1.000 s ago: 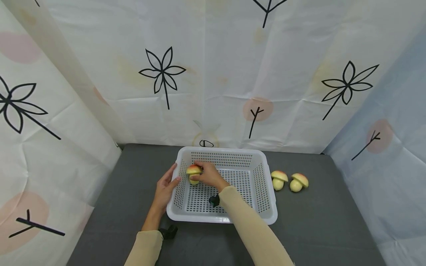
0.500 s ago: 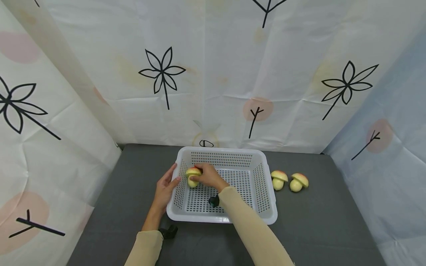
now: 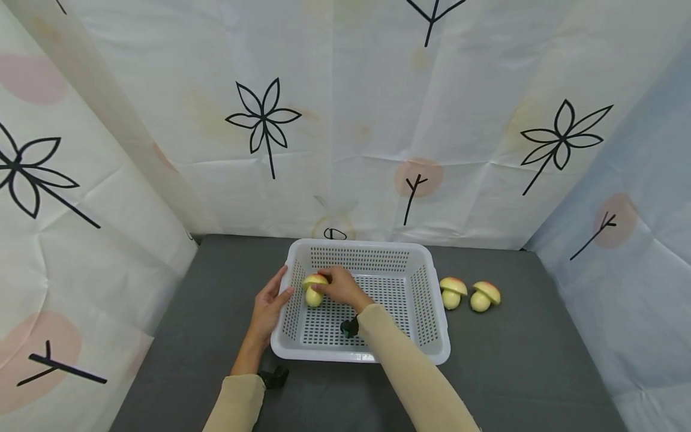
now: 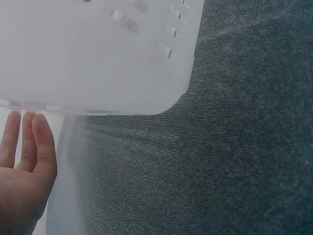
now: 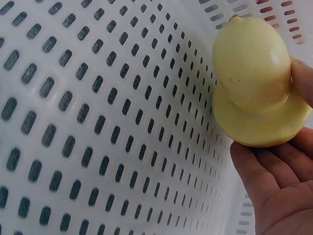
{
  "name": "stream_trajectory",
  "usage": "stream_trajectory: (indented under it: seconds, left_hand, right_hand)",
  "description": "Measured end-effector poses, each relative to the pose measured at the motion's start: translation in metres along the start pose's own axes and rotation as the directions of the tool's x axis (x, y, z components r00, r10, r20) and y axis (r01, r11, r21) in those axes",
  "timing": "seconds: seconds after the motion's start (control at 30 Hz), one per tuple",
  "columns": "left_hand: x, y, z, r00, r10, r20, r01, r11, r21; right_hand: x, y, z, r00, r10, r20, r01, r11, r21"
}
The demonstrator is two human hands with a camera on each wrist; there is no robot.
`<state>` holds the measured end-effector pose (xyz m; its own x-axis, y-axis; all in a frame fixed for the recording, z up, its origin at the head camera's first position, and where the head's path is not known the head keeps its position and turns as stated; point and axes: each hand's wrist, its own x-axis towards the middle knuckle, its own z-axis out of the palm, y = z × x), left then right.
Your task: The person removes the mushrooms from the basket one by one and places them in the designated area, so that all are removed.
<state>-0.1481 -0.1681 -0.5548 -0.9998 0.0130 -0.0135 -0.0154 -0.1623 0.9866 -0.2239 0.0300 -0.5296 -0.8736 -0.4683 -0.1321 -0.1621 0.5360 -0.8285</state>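
Note:
In the head view, my right hand point(image 3: 342, 287) reaches inside a white perforated plastic basket point(image 3: 372, 354) and pinches a toy mushroom point(image 3: 314, 297) near its left wall. The right wrist view shows the pale-yellow mushroom point(image 5: 252, 63) stem up toward the camera, the thumb against its side and several fingers point(image 5: 252, 166) at the cap. My left hand point(image 3: 267, 309) is at the basket's left side, thumb over the rim. Its straight fingers point(image 4: 44, 142) touch the basket edge in the left wrist view. Two more toy mushrooms, one nearer point(image 3: 452, 292) and one farther right point(image 3: 484, 296), stand beside the basket.
A dark grey cloth point(image 3: 513, 372) covers the table under the basket. White patterned curtains point(image 3: 351, 120) close off the back and both sides, with the basket's far rim close to the back one. Black wrist cameras point(image 3: 275, 377) sit on both forearms.
The mushroom in my right hand has come slightly toward me and tilted, so more of its stem shows. The left hand, the basket and the two mushrooms outside stay in place.

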Motion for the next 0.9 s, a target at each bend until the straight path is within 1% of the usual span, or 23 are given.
stream_trajectory:
  seconds: [0.17, 0.37, 0.57, 0.9]
  left_hand:
    - [0.000, 0.000, 0.000, 1.000, 0.007, 0.002, -0.007, 1.000, 0.008]
    - [0.000, 0.000, 0.000, 1.000, 0.017, -0.003, -0.017, 1.000, 0.015]
    - [0.000, 0.000, 0.001, 1.000, 0.021, -0.008, -0.021, 1.000, 0.017]
    - [-0.001, 0.000, 0.001, 1.000, 0.001, -0.010, 0.000, 1.000, 0.021]
  right_hand:
    - [-0.004, 0.001, -0.004, 1.000, -0.018, -0.001, 0.018, 1.000, -0.005]
    - [-0.010, 0.001, -0.011, 0.999, -0.044, -0.019, 0.044, 0.999, -0.005]
    - [-0.019, -0.002, -0.016, 0.998, -0.053, -0.042, 0.055, 0.998, 0.036]
    - [-0.032, -0.004, -0.025, 0.993, -0.094, -0.074, 0.102, 0.989, 0.111]
